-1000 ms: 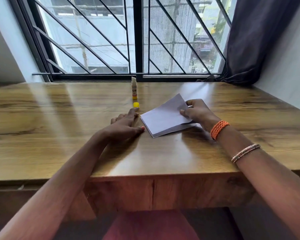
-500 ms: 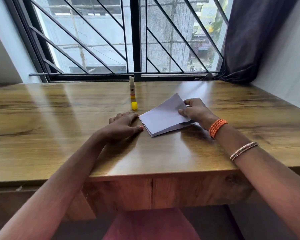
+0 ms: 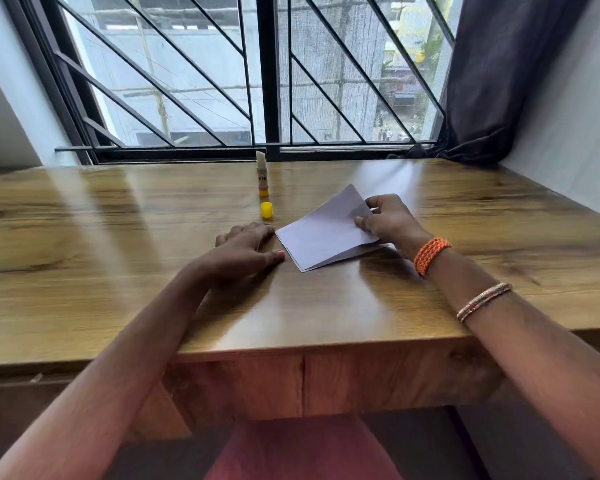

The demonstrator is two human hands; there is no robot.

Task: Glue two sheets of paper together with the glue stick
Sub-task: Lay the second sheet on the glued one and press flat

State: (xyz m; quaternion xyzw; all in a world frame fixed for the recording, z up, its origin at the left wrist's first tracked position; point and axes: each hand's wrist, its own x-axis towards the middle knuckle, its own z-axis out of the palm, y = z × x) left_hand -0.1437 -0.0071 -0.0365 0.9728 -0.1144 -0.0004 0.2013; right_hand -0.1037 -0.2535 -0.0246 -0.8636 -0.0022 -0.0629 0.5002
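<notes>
The right edge of the paper sheets (image 3: 326,233) is covered by the right hand (image 3: 390,221). The glue stick (image 3: 262,174) label beyond the sheets is too small to be read.

Glossy wood-grain table (image 3: 118,271), matt white paper (image 3: 323,233).

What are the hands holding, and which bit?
The right hand pinches the top sheet of paper at its right edge, lifting it a little. The left hand holds nothing; it rests flat on the table.
</notes>
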